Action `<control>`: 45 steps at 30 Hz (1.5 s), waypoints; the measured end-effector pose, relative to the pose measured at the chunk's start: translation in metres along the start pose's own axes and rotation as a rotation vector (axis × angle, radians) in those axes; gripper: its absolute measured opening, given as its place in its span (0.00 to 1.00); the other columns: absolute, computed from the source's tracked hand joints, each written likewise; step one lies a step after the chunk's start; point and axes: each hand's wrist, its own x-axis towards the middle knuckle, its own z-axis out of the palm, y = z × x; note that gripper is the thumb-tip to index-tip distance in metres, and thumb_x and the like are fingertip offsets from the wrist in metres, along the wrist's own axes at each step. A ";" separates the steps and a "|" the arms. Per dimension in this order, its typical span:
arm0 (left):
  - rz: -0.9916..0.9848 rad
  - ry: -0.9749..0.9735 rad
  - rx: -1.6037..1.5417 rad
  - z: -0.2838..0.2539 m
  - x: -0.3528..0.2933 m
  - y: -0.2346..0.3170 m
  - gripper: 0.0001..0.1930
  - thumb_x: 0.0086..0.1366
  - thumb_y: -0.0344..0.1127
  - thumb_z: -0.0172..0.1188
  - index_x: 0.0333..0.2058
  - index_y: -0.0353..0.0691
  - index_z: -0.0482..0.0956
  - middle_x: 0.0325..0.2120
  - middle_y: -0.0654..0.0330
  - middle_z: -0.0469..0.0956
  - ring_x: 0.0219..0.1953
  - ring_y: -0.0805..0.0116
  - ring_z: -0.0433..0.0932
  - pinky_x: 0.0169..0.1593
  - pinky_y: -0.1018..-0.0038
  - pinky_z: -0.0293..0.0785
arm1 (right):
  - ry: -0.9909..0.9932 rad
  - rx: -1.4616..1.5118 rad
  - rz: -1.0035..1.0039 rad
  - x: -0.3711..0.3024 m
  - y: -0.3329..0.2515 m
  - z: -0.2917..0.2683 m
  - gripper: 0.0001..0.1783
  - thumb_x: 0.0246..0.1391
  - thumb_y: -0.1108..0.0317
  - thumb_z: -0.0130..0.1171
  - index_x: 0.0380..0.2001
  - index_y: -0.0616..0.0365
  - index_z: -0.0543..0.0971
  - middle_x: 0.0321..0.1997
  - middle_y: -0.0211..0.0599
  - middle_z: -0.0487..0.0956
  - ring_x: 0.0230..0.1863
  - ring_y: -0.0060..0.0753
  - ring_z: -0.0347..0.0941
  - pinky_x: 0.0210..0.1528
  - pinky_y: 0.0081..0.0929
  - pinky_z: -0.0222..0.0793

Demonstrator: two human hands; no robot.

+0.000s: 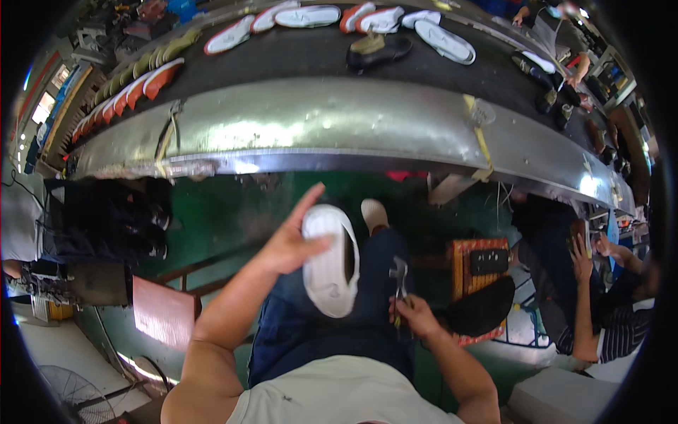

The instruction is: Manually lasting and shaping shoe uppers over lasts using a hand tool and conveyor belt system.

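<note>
White, smooth-surfaced slip-on shoe [330, 263] is sitting upside-down or on its side in the person's left hand [291, 244], over the lap of dark blue jeans [367, 311]. Its pale sole side is facing up toward the camera, rounded at both ends, with a dark opening showing along its right edge. The left hand is lying against the shoe's left side with the palm and thumb pressed to it, while the forefinger is pointing straight up, away from the shoe; the hand is partly open rather than wrapped round. The right hand [415, 316] is resting low by the right thigh, its fingers curling closed round the handle of a small metal tool with a forked grey head [400, 277], which is standing upright just beside the shoe and apart from it.

A foot in a white shoe [374, 215] is showing past the knee, on the green floor [233, 212]. Beyond it, a curved, shiny metal edge [318, 131] is running across the view, bordering a black conveyor belt [296, 53] that is carrying white and red shoe soles [307, 15] and a black shoe [378, 51]. To the right, a woven orange and yellow stool [480, 263] is standing near another person's raised hands [590, 251]. A red-brown board [162, 314] is standing at the lower left.
</note>
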 end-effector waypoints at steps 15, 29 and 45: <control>-0.114 -0.056 0.136 0.018 -0.050 -0.083 0.29 0.78 0.47 0.51 0.71 0.51 0.54 0.54 0.58 0.72 0.59 0.70 0.68 0.63 0.70 0.65 | -0.142 -0.562 -0.163 -0.048 -0.065 0.089 0.17 0.68 0.65 0.54 0.56 0.62 0.75 0.40 0.36 0.81 0.37 0.24 0.76 0.43 0.27 0.73; -0.188 -0.074 0.123 0.026 -0.036 -0.086 0.30 0.79 0.51 0.47 0.72 0.50 0.51 0.54 0.57 0.75 0.58 0.69 0.71 0.64 0.71 0.65 | -0.136 -0.099 0.041 -0.044 -0.063 0.085 0.17 0.71 0.64 0.50 0.55 0.65 0.74 0.46 0.38 0.80 0.38 0.21 0.74 0.38 0.20 0.73; -0.238 -0.165 0.030 0.034 -0.022 -0.094 0.32 0.79 0.48 0.49 0.73 0.50 0.47 0.59 0.58 0.71 0.62 0.67 0.68 0.68 0.67 0.60 | -0.297 0.603 0.042 -0.047 -0.093 0.077 0.14 0.67 0.65 0.54 0.46 0.65 0.79 0.33 0.34 0.82 0.34 0.24 0.77 0.38 0.24 0.73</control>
